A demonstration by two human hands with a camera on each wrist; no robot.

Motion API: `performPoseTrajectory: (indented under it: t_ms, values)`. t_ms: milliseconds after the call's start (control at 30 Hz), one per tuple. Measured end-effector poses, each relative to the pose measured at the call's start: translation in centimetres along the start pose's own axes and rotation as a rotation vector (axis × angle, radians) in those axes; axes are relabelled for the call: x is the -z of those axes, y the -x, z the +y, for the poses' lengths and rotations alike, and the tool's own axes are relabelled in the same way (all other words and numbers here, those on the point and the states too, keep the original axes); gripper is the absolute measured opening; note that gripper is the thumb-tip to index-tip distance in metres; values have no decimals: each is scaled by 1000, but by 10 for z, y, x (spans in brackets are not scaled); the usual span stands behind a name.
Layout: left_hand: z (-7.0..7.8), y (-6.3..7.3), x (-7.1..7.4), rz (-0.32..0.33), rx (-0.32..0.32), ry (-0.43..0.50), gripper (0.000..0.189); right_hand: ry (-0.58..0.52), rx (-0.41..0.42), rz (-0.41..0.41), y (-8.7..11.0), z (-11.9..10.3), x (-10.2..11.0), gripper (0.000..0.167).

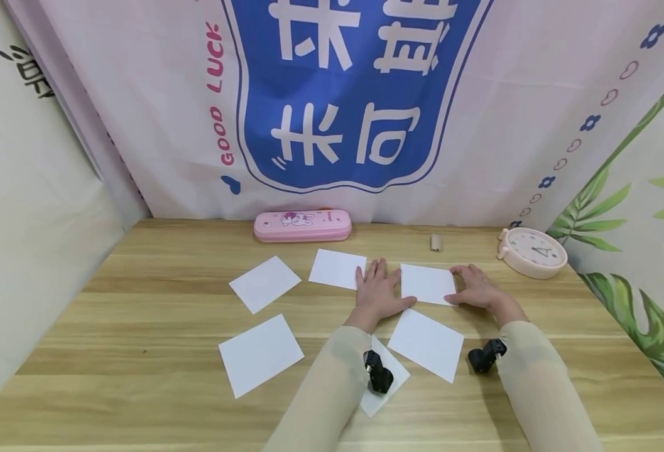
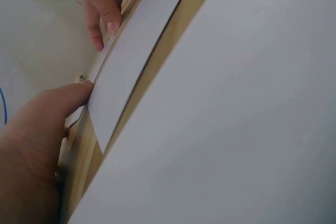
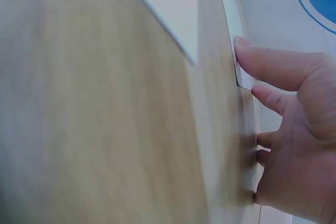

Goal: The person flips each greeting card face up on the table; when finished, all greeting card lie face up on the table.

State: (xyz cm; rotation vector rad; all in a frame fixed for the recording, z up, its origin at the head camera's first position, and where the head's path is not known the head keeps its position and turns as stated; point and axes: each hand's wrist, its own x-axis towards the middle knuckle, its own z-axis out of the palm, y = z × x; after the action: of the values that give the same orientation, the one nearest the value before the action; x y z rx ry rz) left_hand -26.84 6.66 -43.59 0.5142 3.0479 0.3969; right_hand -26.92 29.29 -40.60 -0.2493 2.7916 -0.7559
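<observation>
Several blank white cards lie on the wooden table. One white card (image 1: 428, 284) is between my two hands in the head view. My left hand (image 1: 378, 295) is spread flat on the table, its thumb at that card's lower left corner and its other fingers beside the card (image 1: 337, 269) to the left. Thumb and index finger of my right hand (image 1: 475, 290) touch the right edge of the card between the hands. In the right wrist view, the right thumb (image 3: 273, 65) lies on the card's edge, and the other fingertips rest on the wood.
Nearer me lie a tilted card (image 1: 426, 344) and another card (image 1: 388, 376) partly under the left forearm. Two more cards, one upper (image 1: 265, 284) and one lower (image 1: 261, 355), lie left. A pink pencil case (image 1: 302, 233), a small beige block (image 1: 436, 243) and a clock (image 1: 535, 252) stand at the back.
</observation>
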Motion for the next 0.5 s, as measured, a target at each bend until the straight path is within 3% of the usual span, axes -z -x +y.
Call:
performPoseTrajectory:
  t_ms: [500]
  values:
    - [1,0,1,2,5,-9,73,-77,-1,91,3,2,-4,59]
